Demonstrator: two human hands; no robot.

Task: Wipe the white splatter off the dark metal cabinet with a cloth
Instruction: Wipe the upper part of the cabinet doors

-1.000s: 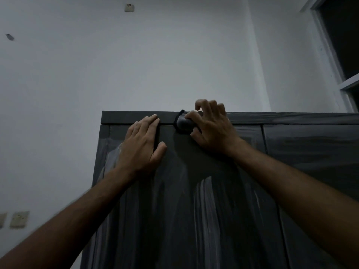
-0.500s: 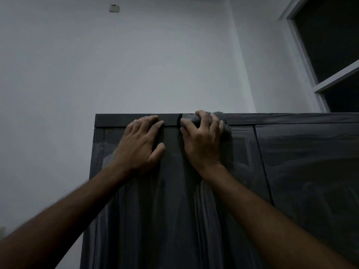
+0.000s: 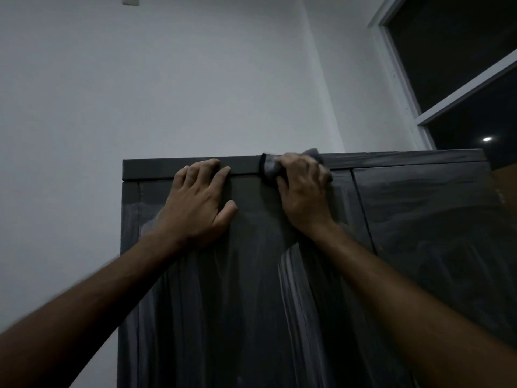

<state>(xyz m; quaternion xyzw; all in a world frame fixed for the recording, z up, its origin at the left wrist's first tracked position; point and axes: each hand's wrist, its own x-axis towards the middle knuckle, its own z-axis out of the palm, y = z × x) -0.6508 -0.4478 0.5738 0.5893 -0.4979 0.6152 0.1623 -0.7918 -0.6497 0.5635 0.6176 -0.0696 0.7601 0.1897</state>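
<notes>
right hand (image 3: 303,189) grips cloth (image 3: 270,169) on cabinet (image 3: 251,317) top trim, 12 o'clock. left hand (image 3: 200,203) flat, fingers spread. trim left of cloth clean; door streaks (image 3: 288,275) remain.

Dim, bluish light; forearms blurred near wide-angle edges.

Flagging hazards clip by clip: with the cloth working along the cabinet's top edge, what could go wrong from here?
1. The right hand grips the cloth at the cabinet top rail; the bunched cloth may only smear the residue, as the white streaks lower on the door suggest.
2. The left hand rests flat on the door; it could slip on the film or leave prints.
3. Dim light could hide missed spots.
</notes>
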